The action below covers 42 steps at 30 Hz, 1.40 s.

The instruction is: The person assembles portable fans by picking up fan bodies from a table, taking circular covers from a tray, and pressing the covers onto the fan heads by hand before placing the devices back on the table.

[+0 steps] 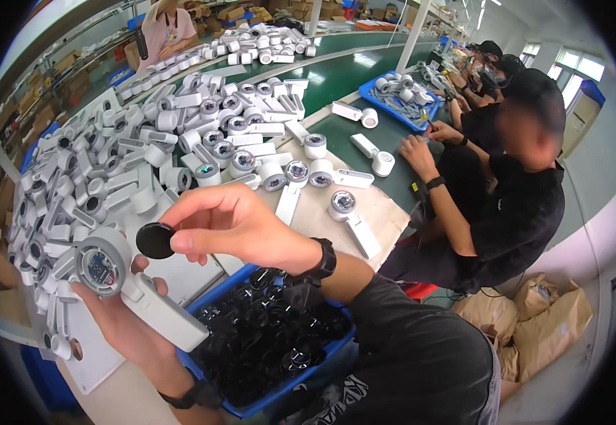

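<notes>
My left hand point(129, 327) grips a white handheld device point(165, 312) with a round head, its fingers wrapped round the neck and handle. The head faces up, and a circuit board point(101, 270) shows inside its grey ring. Between thumb and fingers, my right hand point(251, 223) pinches a round black disc point(155, 241), tilted beside the device's head and apart from it. Below my right wrist lies a blue tray point(354, 333) full of glossy black round parts point(265, 333).
A large heap of similar white devices point(116, 152) covers the bench to the left and ahead. One stray device point(354, 219) lies to the right on the pale board point(386, 212). Beyond, a co-worker point(513, 184) sits by another blue tray point(368, 95). Brown paper sacks point(552, 326) stand at right.
</notes>
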Each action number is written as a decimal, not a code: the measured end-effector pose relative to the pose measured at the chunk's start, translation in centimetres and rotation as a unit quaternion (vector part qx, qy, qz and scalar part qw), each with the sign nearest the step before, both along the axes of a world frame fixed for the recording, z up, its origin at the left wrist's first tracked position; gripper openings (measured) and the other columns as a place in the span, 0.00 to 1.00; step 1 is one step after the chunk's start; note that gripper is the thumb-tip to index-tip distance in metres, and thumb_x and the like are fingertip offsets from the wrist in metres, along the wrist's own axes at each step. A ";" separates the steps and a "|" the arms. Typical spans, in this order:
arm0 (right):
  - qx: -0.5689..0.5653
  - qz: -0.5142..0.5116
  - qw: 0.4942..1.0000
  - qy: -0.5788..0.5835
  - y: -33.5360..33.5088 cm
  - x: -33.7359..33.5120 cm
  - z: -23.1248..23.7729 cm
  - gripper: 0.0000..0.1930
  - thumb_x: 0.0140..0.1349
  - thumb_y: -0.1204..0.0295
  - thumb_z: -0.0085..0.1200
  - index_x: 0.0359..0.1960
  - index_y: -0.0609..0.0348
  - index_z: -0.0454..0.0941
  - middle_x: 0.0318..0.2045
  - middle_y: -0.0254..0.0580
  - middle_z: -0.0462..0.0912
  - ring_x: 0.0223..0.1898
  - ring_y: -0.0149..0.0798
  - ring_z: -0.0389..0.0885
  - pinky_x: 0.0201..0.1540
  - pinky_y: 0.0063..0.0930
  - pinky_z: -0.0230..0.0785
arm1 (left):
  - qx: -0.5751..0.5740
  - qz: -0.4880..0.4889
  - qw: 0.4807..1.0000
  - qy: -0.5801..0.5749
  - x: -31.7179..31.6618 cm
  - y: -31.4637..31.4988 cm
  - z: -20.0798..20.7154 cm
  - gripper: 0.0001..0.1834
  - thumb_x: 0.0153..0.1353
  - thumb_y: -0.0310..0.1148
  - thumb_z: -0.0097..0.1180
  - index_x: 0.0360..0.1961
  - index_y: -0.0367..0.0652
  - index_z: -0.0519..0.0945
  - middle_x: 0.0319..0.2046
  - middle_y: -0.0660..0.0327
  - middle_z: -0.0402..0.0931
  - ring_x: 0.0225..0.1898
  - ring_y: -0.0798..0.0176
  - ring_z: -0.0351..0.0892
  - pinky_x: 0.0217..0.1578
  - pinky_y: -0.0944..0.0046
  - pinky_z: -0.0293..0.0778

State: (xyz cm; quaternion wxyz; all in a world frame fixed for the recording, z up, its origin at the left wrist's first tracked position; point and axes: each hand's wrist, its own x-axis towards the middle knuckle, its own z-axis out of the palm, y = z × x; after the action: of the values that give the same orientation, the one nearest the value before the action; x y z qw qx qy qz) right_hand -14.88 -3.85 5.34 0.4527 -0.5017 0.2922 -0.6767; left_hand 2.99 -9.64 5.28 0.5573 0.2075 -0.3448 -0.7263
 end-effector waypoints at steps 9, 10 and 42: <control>-0.003 0.027 0.998 -0.049 0.0 0.4 0.1 0.11 0.61 0.77 0.61 0.45 0.66 0.80 0.32 0.38 0.84 0.25 0.26 0.77 0.29 0.22 0.71 | -0.004 -0.049 0.999 -0.017 -0.1 0.1 -1.4 0.34 0.73 0.59 0.33 0.61 0.39 0.66 0.48 0.53 0.76 0.38 0.64 0.76 0.30 0.66 0.76; -0.003 0.021 0.999 -0.048 0.0 0.3 0.1 0.11 0.61 0.77 0.61 0.45 0.66 0.80 0.32 0.38 0.84 0.25 0.26 0.77 0.29 0.22 0.71 | -0.009 -0.027 0.999 -0.022 -0.2 0.3 -1.4 0.33 0.72 0.60 0.35 0.59 0.39 0.69 0.43 0.56 0.76 0.38 0.66 0.75 0.31 0.67 0.73; 0.052 0.027 0.997 -0.050 -1.0 -0.1 -1.6 0.12 0.64 0.72 0.59 0.48 0.64 0.78 0.32 0.41 0.84 0.28 0.31 0.79 0.30 0.25 0.70 | -0.054 -0.105 0.993 -0.016 0.0 -0.9 -2.1 0.29 0.74 0.54 0.36 0.54 0.37 0.71 0.46 0.56 0.78 0.43 0.63 0.80 0.43 0.58 0.80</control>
State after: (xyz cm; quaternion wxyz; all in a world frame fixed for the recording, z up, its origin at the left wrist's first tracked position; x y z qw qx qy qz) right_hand -14.96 -4.88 3.71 0.5104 -0.4505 0.2907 -0.6724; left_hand 2.97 -10.53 3.14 0.4826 0.1513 -0.4118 -0.7580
